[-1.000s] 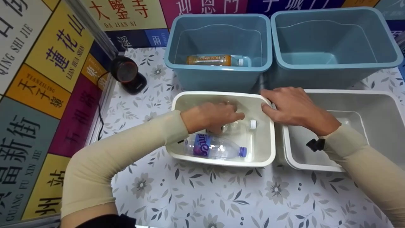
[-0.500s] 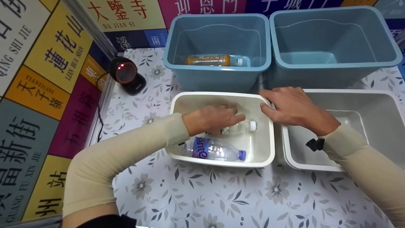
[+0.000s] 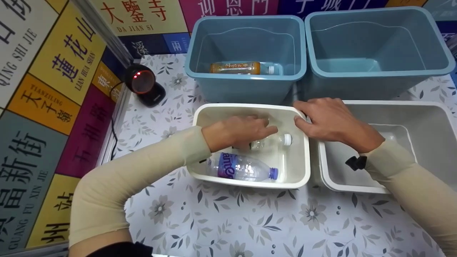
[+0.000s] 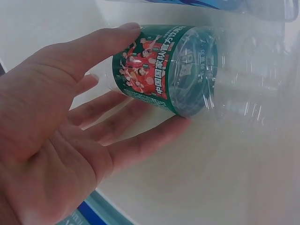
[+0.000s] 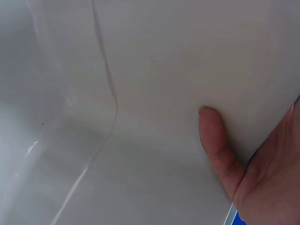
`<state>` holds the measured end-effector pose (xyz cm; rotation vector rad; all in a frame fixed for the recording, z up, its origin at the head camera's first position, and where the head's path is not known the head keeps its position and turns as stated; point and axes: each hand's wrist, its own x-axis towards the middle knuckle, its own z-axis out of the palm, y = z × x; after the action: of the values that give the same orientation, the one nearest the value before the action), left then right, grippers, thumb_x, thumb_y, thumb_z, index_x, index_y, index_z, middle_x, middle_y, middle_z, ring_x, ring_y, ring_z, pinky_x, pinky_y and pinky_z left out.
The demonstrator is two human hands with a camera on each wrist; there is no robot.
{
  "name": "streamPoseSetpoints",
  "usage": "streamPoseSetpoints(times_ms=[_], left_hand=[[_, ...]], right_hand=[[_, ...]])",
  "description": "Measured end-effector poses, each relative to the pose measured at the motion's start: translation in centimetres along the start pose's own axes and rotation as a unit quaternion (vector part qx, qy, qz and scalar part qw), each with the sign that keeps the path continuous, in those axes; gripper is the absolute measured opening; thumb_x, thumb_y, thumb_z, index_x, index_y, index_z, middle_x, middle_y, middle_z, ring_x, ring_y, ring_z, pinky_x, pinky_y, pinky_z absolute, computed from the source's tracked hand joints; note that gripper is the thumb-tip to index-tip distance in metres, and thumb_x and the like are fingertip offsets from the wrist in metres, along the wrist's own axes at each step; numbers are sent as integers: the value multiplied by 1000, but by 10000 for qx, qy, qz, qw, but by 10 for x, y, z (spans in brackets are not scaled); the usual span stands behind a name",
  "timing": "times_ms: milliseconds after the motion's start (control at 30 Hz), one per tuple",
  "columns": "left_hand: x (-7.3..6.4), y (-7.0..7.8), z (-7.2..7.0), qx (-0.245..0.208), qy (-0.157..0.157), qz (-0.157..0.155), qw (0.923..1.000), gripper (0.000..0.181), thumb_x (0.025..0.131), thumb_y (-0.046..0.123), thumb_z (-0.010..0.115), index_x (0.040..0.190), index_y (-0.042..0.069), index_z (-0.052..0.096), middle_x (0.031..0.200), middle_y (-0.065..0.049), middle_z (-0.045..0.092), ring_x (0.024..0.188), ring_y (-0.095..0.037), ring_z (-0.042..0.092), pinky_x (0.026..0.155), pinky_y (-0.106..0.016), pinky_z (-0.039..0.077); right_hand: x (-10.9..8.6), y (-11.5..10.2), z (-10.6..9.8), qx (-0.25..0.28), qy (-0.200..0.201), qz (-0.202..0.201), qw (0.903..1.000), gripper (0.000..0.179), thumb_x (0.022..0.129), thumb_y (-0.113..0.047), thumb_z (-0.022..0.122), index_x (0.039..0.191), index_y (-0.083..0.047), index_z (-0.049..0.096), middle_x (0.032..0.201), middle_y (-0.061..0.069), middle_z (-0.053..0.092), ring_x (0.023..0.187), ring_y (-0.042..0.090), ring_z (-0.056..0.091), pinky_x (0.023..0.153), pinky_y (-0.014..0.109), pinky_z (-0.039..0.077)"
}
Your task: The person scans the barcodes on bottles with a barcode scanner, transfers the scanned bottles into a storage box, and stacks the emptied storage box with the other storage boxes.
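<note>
Nearest on my head feed is the floral tabletop [image 3: 232,214], bearing the left white bin [image 3: 250,184]. Just inside its six o'clock wall I see the purple-labelled bottle [image 3: 246,169], cap towards three. Next comes the left hand [image 3: 239,131]: in the left wrist feed I have its thumb over a green label and fingers along the opposite side, holding the green-labelled bottle [image 4: 150,70] between them near one end. That bottle lies in the same bin, its white cap beyond the fingertips at three o'clock. At the bin's two o'clock corner I see the right hand [image 3: 332,119] on the rim, thumb against a white wall; how its other fingers close I cannot tell. The right white bin [image 3: 392,103] stands at three o'clock. Farther off, the left blue bin [image 3: 246,87] at twelve contains an orange-labelled bottle [image 3: 235,67]; the right blue bin [image 3: 371,85] is at two.
</note>
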<state>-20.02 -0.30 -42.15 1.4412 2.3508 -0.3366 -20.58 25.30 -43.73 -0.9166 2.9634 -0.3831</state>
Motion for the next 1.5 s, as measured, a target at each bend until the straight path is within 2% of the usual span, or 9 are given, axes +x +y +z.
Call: streamPoseSetpoints(times_ms=[200,567,833,1133,1300,1500], left_hand=[[-9,-4,-9,-388,83,-11,9992,73,82,17,81,140,20,37,126,-11,56,98,-25,60,84,-39,56],[-25,-2,-15,-132,501,202,9985,79,82,24,82,145,20,35,127,-10,57,101,-24,63,85,-35,57],[-34,-3,-19,-495,538,128,9972,84,84,27,81,151,22,32,134,-9,56,107,-23,62,93,-36,56],[-43,1,-26,-460,778,122,9958,82,85,24,79,152,22,32,137,-9,54,115,-24,59,97,-38,54],[-49,4,-29,-323,981,31,9946,80,85,20,77,152,26,34,141,-9,51,119,-28,58,92,-42,58],[-59,3,-30,-374,1139,26,9928,82,84,16,75,154,27,32,147,-7,48,123,-29,55,89,-40,59]], right_hand=[[0,0,0,16,-15,-16,10000,20,97,-35,51,81,-24,52,65,-2,52,59,18,50,44,33,29],[1,0,-1,47,-87,48,9999,18,97,-36,50,84,-25,53,68,-2,54,61,19,52,45,33,30],[0,0,-1,45,-63,51,10000,18,97,-35,50,84,-24,53,67,-2,54,61,19,52,45,33,29],[0,0,-2,49,26,-45,10000,18,96,-34,52,82,-24,52,66,-3,52,58,18,51,45,33,29],[0,1,0,56,12,-77,10000,17,97,-35,51,85,-24,55,67,-3,55,61,18,53,47,33,31],[0,1,1,45,-17,-79,10000,17,97,-36,51,87,-23,56,68,-2,55,61,19,54,46,33,31]])
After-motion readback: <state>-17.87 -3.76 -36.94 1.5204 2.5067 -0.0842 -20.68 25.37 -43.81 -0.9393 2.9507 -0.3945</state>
